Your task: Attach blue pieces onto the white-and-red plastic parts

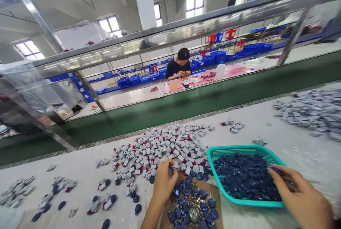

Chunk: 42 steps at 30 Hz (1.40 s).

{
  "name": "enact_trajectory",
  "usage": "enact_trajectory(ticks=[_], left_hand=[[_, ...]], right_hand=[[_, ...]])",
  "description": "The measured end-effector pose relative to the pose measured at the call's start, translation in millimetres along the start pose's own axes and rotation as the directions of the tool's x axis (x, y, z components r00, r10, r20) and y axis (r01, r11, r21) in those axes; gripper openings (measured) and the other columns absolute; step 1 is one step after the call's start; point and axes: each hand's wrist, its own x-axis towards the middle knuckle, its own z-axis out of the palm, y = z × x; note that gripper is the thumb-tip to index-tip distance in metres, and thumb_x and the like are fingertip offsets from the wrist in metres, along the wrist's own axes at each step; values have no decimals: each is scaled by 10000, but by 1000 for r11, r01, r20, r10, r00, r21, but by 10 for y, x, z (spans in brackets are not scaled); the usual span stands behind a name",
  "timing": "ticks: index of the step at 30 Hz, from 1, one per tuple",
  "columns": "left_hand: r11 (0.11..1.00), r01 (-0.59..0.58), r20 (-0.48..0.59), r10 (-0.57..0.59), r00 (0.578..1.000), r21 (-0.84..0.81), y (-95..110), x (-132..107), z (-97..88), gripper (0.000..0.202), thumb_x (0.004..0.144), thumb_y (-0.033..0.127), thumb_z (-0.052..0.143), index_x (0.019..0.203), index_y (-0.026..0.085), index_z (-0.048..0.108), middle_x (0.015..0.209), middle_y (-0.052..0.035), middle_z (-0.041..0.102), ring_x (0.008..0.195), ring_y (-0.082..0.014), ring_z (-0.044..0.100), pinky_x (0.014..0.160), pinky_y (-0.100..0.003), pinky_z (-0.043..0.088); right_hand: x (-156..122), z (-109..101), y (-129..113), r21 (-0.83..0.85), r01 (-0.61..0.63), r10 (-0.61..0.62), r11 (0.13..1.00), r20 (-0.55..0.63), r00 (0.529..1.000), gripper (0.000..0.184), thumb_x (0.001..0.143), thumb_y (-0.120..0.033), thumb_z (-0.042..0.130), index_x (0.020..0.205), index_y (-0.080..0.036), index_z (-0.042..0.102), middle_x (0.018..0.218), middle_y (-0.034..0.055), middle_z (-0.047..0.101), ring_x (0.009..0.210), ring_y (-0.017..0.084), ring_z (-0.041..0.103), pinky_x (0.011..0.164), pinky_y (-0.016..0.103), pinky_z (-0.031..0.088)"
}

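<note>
My left hand (165,179) is closed at the near edge of a pile of small grey-white blocks with dark red ends (160,147). Thumb and forefinger pinch what looks like a small grey block, mostly hidden by the fingers. Over the right rim of a turquoise plastic basket (226,197), my right hand (299,190) pinches a dark blue piece (277,171). Many similar dark blue pieces (245,175) fill the basket. Between the hands, a brown board (221,213) carries loose blue pieces (182,198) and a round metal disc (194,213).
Small clusters of grey and blue parts (106,200) lie on the white table at left. More grey blocks (314,111) are heaped at far right. Beyond a green panel (160,110) and metal rails, a person (179,66) sits working at another table.
</note>
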Motion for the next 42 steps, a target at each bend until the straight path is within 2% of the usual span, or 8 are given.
enact_trajectory(ticks=[6, 12, 17, 21, 26, 30, 34, 42], left_hand=[[849, 144, -77, -211, 974, -509, 169, -202, -141, 277, 835, 432, 617, 1007, 230, 539, 888, -23, 653, 871, -211, 680, 769, -341, 566], [213, 349, 207, -496, 843, -913, 356, -790, -441, 427, 759, 278, 794, 1136, 177, 620, 865, -9, 656, 685, -93, 631, 526, -159, 565], [247, 417, 165, -657, 735, -874, 419, -1285, -620, 397, 793, 196, 789, 1165, 162, 653, 980, -69, 730, 783, -131, 695, 617, -201, 626], [243, 396, 139, -674, 725, -886, 491, -1506, -615, 398, 755, 298, 839, 1082, 160, 661, 1040, -103, 752, 828, -187, 735, 614, -228, 636], [119, 337, 205, -595, 777, -934, 531, -1520, -550, 381, 645, 281, 914, 940, 198, 688, 989, -40, 759, 749, -159, 740, 529, -167, 597], [71, 344, 222, -639, 736, -936, 585, -1453, -574, 476, 590, 333, 939, 994, 183, 739, 833, -26, 728, 707, -142, 723, 490, -143, 576], [100, 350, 205, -652, 730, -931, 619, -1409, -631, 493, 612, 360, 920, 1029, 161, 748, 774, -15, 671, 623, -101, 638, 460, -178, 582], [496, 343, -44, -615, 787, -798, 540, -1500, -589, 664, 650, 318, 893, 1236, 175, 615, 775, 0, 661, 567, -91, 571, 457, -178, 546]], right_hand=[[-121, -203, -396, 102, 64, -66, 993, 13, 998, 510, 835, -636, 524, 1036, -210, 721, 904, 55, 676, 692, 195, 636, 621, 307, 536], [-575, -242, -766, 158, 32, -58, 987, 161, 985, 506, 854, -615, 589, 1113, -182, 614, 794, 51, 639, 645, 186, 629, 563, 274, 528], [-877, -112, -1241, 284, 131, -280, 950, 588, 759, 306, 896, -506, 550, 1001, -270, 715, 892, 24, 706, 683, 154, 672, 521, 196, 537], [-1057, 5, -1409, 358, 195, -399, 913, 689, 605, 291, 922, -461, 530, 1059, -288, 719, 949, 13, 727, 664, 143, 682, 487, 182, 532], [-1062, 129, -1347, 419, 248, -482, 873, 669, 566, 326, 929, -506, 535, 1046, -260, 715, 954, 46, 728, 733, 191, 709, 488, 214, 552], [-1017, 189, -1361, 468, 264, -529, 843, 637, 560, 295, 929, -503, 550, 1034, -283, 717, 1076, 48, 691, 884, 201, 697, 462, 181, 543], [-1057, 218, -1421, 468, 290, -544, 835, 614, 572, 290, 938, -502, 542, 1060, -276, 676, 942, 34, 690, 629, 141, 653, 440, 183, 531], [-1093, 233, -1448, 469, 305, -555, 829, 617, 558, 282, 940, -511, 535, 1033, -277, 662, 883, 19, 682, 581, 127, 622, 455, 183, 532]])
